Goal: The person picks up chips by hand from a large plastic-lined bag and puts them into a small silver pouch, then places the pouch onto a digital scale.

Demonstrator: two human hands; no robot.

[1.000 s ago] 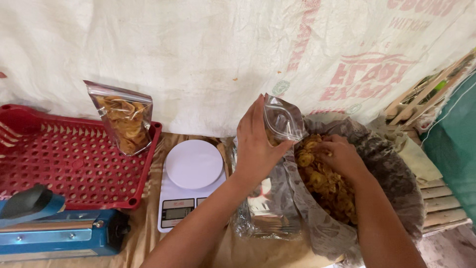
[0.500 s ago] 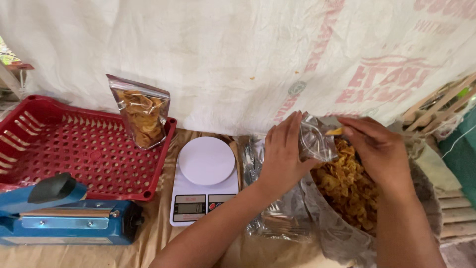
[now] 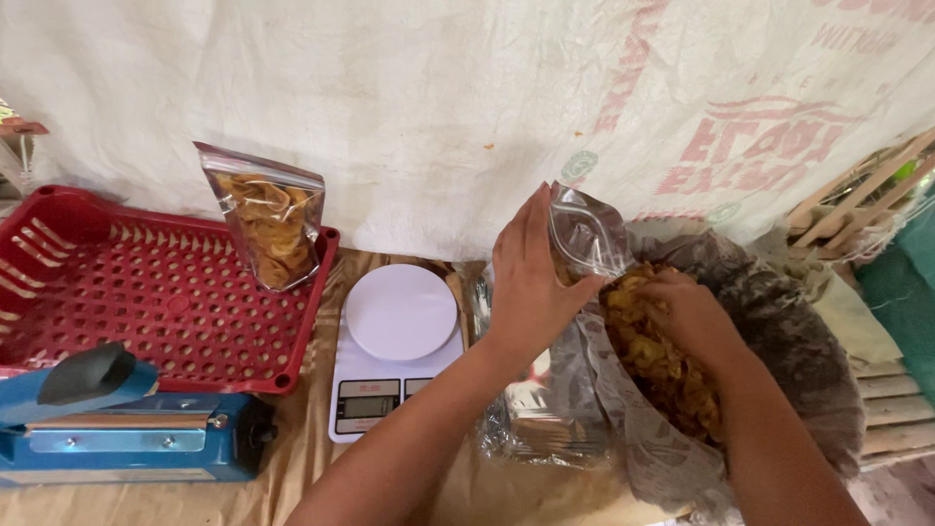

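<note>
Behind everything, you see a large white cloth (image 3: 409, 107) with faded red print hanging as a back wall. Below it is the table (image 3: 312, 468), covered with a tan sheet.

On the right side of the table stands a big sack (image 3: 779, 331), lined with clear plastic and open at the top. It is full of yellow chips (image 3: 662, 360).

On the left sits a red plastic basket (image 3: 117, 292) with holes in its floor. A sealed bag of chips (image 3: 268, 224) stands upright in its far right corner, leaning on the rim.

At the near left corner there is a blue sealing machine (image 3: 117, 429) with a dark handle, just in front of the basket.

Between the basket and the sack stands a white kitchen scale (image 3: 394, 346) with a round plate and a small display on its near side.

Your left hand (image 3: 531, 282) is above the left edge of the sack. It is closed around a small clear bag (image 3: 584, 234) and holds it up with the mouth toward the chips. Your right hand (image 3: 687, 312) is down in the sack, curled over a heap of chips just beside the mouth of the clear bag. How firmly it grips them, you cannot tell from here.
</note>
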